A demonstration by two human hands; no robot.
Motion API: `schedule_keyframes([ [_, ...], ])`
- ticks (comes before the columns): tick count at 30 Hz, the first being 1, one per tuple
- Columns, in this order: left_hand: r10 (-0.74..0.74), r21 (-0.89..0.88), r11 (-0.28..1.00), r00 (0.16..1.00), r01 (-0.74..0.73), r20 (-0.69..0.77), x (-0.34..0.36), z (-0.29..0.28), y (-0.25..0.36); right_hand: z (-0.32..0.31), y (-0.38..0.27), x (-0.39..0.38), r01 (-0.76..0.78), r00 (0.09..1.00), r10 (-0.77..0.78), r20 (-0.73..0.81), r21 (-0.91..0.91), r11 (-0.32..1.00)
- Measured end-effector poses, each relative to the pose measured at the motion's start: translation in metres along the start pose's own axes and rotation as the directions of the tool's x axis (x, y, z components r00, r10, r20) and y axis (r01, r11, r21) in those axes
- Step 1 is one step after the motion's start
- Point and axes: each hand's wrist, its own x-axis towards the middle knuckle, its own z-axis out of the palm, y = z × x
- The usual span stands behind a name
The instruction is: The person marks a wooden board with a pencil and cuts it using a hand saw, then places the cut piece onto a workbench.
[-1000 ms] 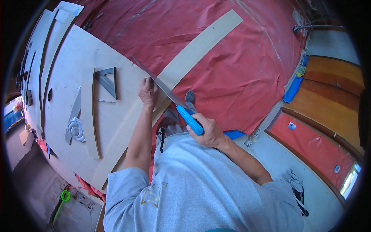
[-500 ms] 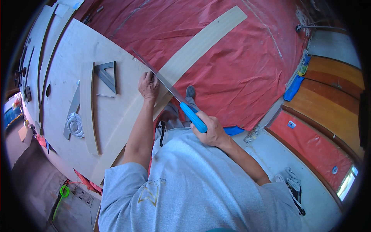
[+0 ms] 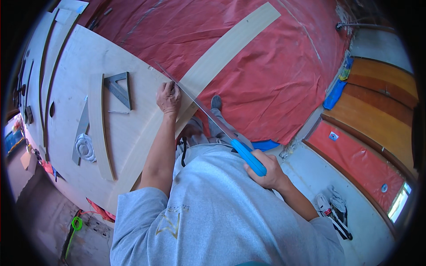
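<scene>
A long pale wooden plank (image 3: pixel 230 46) lies slantwise over the white tabletop (image 3: pixel 142 84), its far end jutting out past the edge. My left hand (image 3: pixel 168 97) is closed on the plank near the table edge, fingers curled, thumb side close to the blade; its fingertips are hidden. In my right hand (image 3: pixel 268 170) is the blue handle of a handsaw (image 3: pixel 208 114). The thin blade crosses the plank beside my left knuckles, its tip reaching beyond the table edge.
On the tabletop lie a grey set square (image 3: pixel 119 91), a short wooden strip (image 3: pixel 100 128), a white coiled roll (image 3: pixel 85 147) and a pencil-like stick (image 3: pixel 118 112). Red sheeting (image 3: pixel 248 97) covers the floor. Orange-brown panels (image 3: pixel 377 106) lie at the right.
My right hand has drawn the saw back toward my body and to the right, so more blade shows on the near side of the plank. The left hand stays in place.
</scene>
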Motion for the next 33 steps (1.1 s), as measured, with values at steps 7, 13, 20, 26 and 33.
schedule_keyframes([
  [7, 0.032, 0.013, 0.999, 0.999, -0.033, 0.031, 0.0, 0.003, -0.009, 0.005, 0.005, 0.003, -0.013, 1.0, 0.013, 0.004, 0.024, 1.0],
  [13, 0.039, 0.003, 0.999, 0.997, -0.039, 0.064, -0.003, 0.002, -0.007, 0.098, 0.068, 0.114, 0.154, 0.98, -0.149, -0.131, 0.028, 0.988],
  [20, 0.099, 0.012, 0.995, 0.993, -0.1, 0.059, -0.005, 0.005, -0.013, 0.112, 0.061, 0.157, 0.133, 0.983, -0.125, -0.133, 0.051, 0.99],
  [26, 0.127, 0.191, 0.974, 0.992, -0.124, -0.003, -0.016, 0.007, -0.009, 0.105, 0.052, 0.155, -0.002, 0.997, 0.007, -0.078, 0.066, 0.998],
  [33, 0.074, 0.239, 0.968, 0.997, -0.072, 0.003, -0.012, 0.006, -0.004, 0.071, 0.043, 0.084, -0.04, 0.991, 0.046, -0.129, 0.048, 0.998],
])
